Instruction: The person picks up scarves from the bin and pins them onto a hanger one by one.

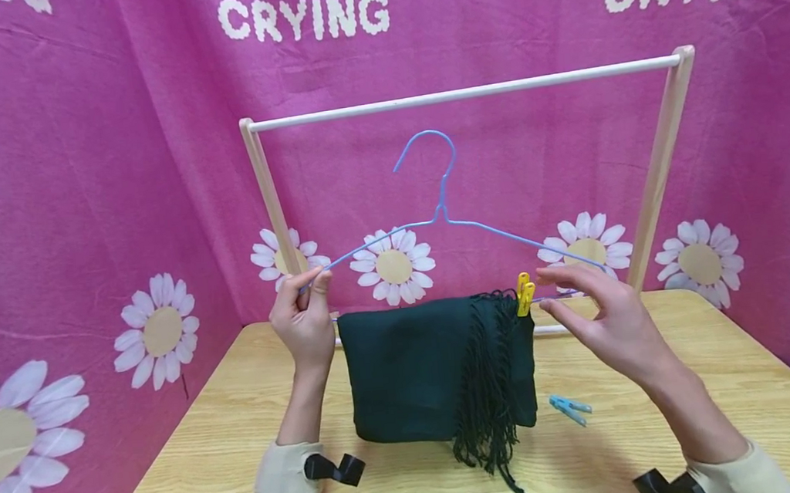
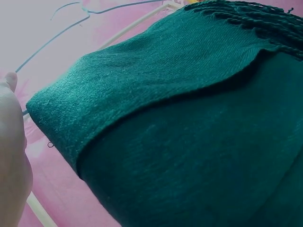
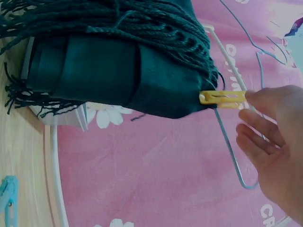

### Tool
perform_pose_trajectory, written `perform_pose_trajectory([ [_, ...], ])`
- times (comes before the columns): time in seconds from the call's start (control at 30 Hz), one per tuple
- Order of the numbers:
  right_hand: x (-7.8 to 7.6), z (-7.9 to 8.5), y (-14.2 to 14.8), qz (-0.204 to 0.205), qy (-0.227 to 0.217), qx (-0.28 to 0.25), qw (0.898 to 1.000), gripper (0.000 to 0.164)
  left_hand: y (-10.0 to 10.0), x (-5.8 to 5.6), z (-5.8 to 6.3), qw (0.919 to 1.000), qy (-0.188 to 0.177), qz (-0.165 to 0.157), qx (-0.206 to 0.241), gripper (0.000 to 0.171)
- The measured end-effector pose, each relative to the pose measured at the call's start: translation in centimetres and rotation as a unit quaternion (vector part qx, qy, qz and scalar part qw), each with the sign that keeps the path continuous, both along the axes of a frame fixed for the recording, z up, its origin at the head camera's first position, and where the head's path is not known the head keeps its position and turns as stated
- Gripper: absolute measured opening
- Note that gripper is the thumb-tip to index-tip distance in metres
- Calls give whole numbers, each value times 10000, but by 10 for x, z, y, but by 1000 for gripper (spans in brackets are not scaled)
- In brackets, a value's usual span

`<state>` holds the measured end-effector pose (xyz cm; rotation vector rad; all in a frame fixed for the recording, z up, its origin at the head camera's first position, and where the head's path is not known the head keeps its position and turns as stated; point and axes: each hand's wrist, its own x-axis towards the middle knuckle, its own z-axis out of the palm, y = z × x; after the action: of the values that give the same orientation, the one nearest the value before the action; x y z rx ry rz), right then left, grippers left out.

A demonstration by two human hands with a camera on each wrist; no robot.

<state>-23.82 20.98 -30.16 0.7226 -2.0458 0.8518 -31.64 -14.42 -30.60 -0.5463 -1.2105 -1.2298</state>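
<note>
A dark green fringed scarf [image 1: 405, 373] hangs folded over the lower bar of a blue wire hanger [image 1: 498, 230]. My left hand [image 1: 307, 323] pinches the hanger's left corner between thumb and fingers, holding it up with the hook on top. At the scarf's upper right corner, a yellow clothespin [image 1: 526, 296] clips the cloth to the bar. Beside it is my right hand [image 1: 610, 318], thumb and index finger parted, fingertips close to the clothespin's handle end. The right wrist view shows that clothespin [image 3: 222, 98] gripping the scarf's edge, near the fringe [image 3: 156, 23].
Behind the hanger stands a wooden rack with a white top rail [image 1: 466, 93]. A blue clothespin [image 1: 571, 408] lies on the wooden table [image 1: 196, 463], right of the scarf. Pink cloth with daisies [image 1: 184, 139] covers the back and sides.
</note>
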Motion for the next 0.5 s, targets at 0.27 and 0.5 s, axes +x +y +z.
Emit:
perform_pose_trajectory([
  [0.27,-3,0,10,740,173,282,9967,43,-2,1,1,10000,-57,-10,19,16],
  [0.5,-12,-7,23,1260,-101,607,9901,45,-2,1,1,9999,-141,51,62,19],
])
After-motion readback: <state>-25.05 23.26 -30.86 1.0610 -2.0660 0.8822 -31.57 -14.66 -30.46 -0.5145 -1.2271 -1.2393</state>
